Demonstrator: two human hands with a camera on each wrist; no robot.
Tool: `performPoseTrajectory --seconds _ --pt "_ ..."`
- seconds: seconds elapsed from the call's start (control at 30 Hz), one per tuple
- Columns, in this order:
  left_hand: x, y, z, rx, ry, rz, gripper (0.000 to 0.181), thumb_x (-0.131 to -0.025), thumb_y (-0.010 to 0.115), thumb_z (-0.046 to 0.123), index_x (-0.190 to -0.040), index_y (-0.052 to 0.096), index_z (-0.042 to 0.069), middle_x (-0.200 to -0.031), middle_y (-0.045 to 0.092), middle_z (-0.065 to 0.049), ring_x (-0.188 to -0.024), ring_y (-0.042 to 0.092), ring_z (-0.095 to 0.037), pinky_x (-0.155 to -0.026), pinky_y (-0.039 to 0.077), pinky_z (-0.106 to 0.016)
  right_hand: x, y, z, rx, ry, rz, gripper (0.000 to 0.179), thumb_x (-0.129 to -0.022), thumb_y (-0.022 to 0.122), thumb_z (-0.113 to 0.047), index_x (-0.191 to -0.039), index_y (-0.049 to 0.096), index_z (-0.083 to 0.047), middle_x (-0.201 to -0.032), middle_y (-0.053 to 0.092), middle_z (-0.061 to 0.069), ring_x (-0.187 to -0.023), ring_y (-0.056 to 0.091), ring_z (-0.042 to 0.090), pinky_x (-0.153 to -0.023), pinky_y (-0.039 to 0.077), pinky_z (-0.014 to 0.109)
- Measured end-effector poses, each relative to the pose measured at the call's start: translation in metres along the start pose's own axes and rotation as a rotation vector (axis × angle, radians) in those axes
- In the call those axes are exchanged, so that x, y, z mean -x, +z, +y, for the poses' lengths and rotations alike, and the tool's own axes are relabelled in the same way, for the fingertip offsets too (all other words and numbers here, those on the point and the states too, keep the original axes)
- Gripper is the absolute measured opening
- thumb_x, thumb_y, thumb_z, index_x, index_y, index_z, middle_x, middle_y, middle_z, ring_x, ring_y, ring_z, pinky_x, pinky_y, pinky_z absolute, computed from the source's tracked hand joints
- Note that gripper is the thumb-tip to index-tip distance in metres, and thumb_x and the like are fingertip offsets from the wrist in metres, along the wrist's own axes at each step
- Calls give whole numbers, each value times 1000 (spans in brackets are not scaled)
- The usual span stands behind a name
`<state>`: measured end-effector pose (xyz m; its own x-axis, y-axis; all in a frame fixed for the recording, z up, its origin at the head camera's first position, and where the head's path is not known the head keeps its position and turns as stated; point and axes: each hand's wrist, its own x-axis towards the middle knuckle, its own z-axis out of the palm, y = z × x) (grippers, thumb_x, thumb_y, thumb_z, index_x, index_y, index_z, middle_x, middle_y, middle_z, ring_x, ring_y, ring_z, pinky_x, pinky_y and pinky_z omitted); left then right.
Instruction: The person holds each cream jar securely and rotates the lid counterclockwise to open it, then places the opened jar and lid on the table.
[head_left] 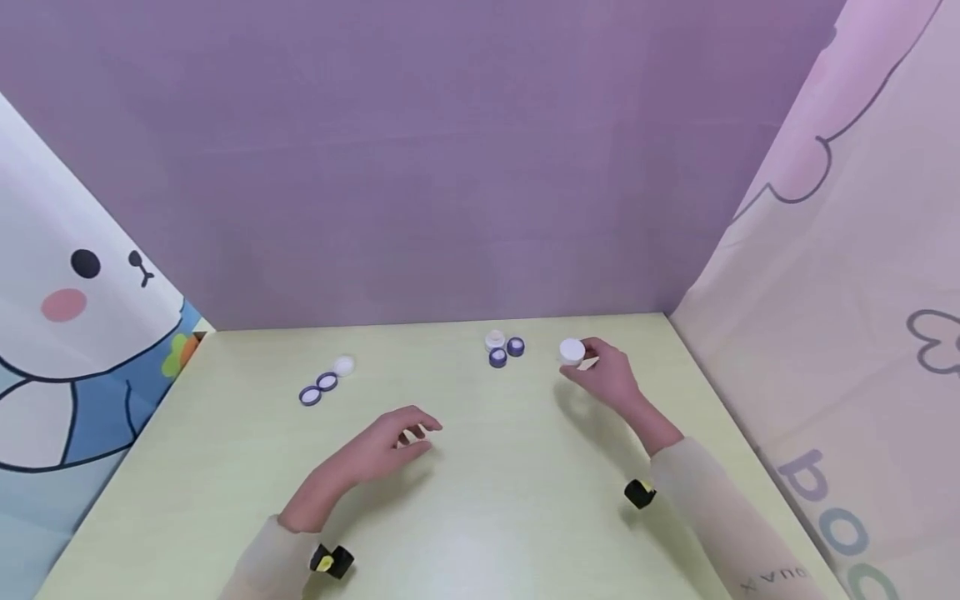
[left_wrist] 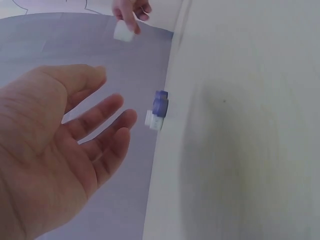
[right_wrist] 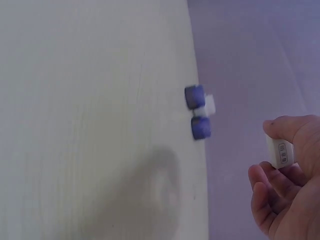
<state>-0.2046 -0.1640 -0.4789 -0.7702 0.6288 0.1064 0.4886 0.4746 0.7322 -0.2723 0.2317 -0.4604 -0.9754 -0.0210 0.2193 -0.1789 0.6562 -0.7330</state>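
My right hand (head_left: 603,375) holds a small white round jar (head_left: 572,352) above the table, pinched between thumb and fingers; dark print marks its side in the right wrist view. My left hand (head_left: 390,446) hovers over the middle of the table, fingers loosely bent, with nothing in it. Between the two hands, farther back, stands a small white pot (head_left: 495,339) with a narrower neck. Two small purple pots, a front one (head_left: 498,358) and a right one (head_left: 516,347), stand close beside it.
On the table's left side lie a white round disc (head_left: 343,366) and two purple-rimmed discs with pale middles, one nearer the white disc (head_left: 327,382) and one outermost (head_left: 310,396). A purple backdrop (head_left: 450,167) rises along the rear edge; printed cloths flank both sides.
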Motion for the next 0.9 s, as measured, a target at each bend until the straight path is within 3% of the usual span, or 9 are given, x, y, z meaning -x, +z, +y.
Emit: performPoseTrajectory --seconds 0.1,0.23,0.47,0.67,0.9 --pt "4 0 -1 -1 26 24 26 -96 64 16 -122 62 16 -119 61 -1 -105 60 -21 -84 52 -34 13 0 -14 -15 -32 -3 47 -78 81 -24 -116 63 -3 -101 67 10 -72 61 21 -61 50 31" --pt "6 0 4 0 73 57 29 -95 66 14 -122 61 22 -125 58 2 -115 56 -23 -89 51 -39 29 2 -30 -23 -58 -13 46 -78 82 -22 -116 64 -4 -99 67 7 -68 59 17 -57 49 30" --pt "3 -1 16 -79 96 107 41 -95 66 17 -134 57 20 -141 49 0 -131 43 -18 -102 41 -43 46 11 -46 -42 -102 -27 46 -77 83 -19 -117 65 -7 -101 66 4 -67 58 14 -57 49 26" --pt "0 0 22 -78 112 129 45 -94 67 21 -137 54 23 -144 44 9 -133 40 -16 -103 40 -42 60 20 -63 -98 -114 -51 44 -74 85 -16 -114 67 -10 -98 66 1 -65 59 14 -54 50 27" --pt "-8 1 29 -63 177 215 48 -92 69 18 -137 54 27 -143 44 10 -133 40 -14 -105 38 -41 69 24 -79 -135 -136 -64 43 -74 85 -14 -113 67 -13 -96 66 -4 -64 60 14 -54 50 28"
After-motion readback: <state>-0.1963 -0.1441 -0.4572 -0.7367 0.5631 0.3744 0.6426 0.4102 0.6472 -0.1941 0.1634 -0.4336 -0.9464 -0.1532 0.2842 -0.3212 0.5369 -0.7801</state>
